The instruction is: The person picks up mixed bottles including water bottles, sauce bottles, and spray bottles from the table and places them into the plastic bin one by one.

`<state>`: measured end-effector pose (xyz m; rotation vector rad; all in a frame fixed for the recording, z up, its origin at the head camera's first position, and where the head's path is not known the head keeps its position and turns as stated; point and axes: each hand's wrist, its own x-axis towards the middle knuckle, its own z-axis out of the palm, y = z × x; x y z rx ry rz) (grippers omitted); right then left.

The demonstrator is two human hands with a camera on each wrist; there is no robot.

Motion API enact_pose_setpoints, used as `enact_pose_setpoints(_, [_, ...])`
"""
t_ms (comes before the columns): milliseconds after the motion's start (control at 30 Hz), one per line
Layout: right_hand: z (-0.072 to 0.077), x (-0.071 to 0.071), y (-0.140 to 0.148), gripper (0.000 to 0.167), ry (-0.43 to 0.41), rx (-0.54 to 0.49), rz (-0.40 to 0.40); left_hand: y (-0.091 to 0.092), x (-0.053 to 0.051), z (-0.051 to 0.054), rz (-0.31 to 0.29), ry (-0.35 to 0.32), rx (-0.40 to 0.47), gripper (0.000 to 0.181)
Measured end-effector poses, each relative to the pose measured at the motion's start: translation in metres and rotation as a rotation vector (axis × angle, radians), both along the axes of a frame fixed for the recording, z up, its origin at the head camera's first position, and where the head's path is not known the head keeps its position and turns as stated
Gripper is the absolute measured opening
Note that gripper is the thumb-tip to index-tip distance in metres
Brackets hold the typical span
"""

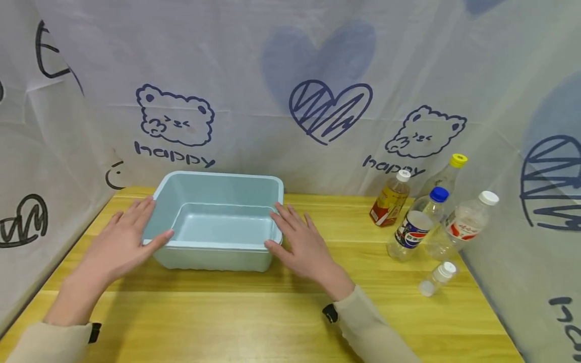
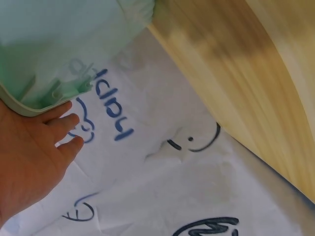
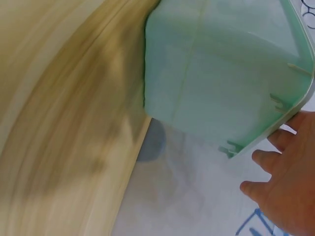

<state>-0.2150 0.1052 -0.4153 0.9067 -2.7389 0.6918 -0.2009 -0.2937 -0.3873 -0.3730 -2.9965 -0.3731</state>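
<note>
An empty light blue-green plastic bin [image 1: 213,258] stands upright on the wooden table, left of its middle. At the bin's left side, my left hand [image 1: 120,244] rests on the rim with its fingers extended and the thumb over the front left corner. On the opposite side my right hand [image 1: 306,247] touches the right rim, fingers spread and fairly straight. In the left wrist view the left hand [image 2: 32,157] lies against the rim of the bin [image 2: 59,54]. The right wrist view has the right hand [image 3: 290,177] at the rim of the bin [image 3: 221,73].
On the right of the table [image 1: 218,322] several bottles stand close together, among them a blue-capped one [image 1: 414,229], a yellow-capped one [image 1: 447,177] and a small white-capped one [image 1: 437,279]. A printed white cloth [image 1: 245,136] hangs behind the table and along its sides.
</note>
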Motion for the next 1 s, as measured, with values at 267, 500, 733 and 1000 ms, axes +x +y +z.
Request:
enact_pose_setpoints(267, [0.0, 0.009, 0.028, 0.075, 0.007, -0.018, -0.02, 0.023, 0.005, 0.001, -0.053, 0.025, 0.0, 0.095])
enact_pose_setpoints(500, [-0.002, 0.016, 0.051, 0.07, -0.004, -0.023, -0.037, 0.038, 0.009, 0.001, -0.099, 0.036, 0.015, 0.095])
enact_pose_setpoints(733, [-0.001, 0.021, 0.069, 0.066, -0.019, -0.046, -0.031, 0.05, 0.014, 0.001, -0.121, 0.043, 0.012, 0.097])
enact_pose_setpoints(1000, [-0.002, 0.026, 0.093, 0.065, -0.029, -0.079, -0.009, 0.065, 0.021, 0.002, -0.155, 0.031, -0.009, 0.099])
